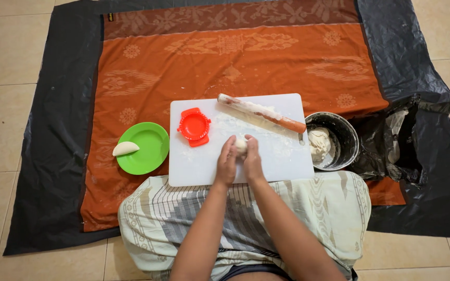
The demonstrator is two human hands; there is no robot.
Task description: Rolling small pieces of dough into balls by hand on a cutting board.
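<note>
The left hand [226, 165] and right hand [251, 161] are pressed together around a small dough ball [241, 146], which sits between the fingertips, just above the white board [199, 161]. A floury rolling pin [261, 113] lies slanted across the board's far edge, a red dumpling press [194, 126] to the left. A green plate [149, 151] holds one folded dumpling [125, 149]; a pot [346, 138] of dough stands to the right.

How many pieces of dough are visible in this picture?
3: a folded piece on the green plate, a small ball between both hands, and a lump in the metal bowl. More may be hidden.
</note>
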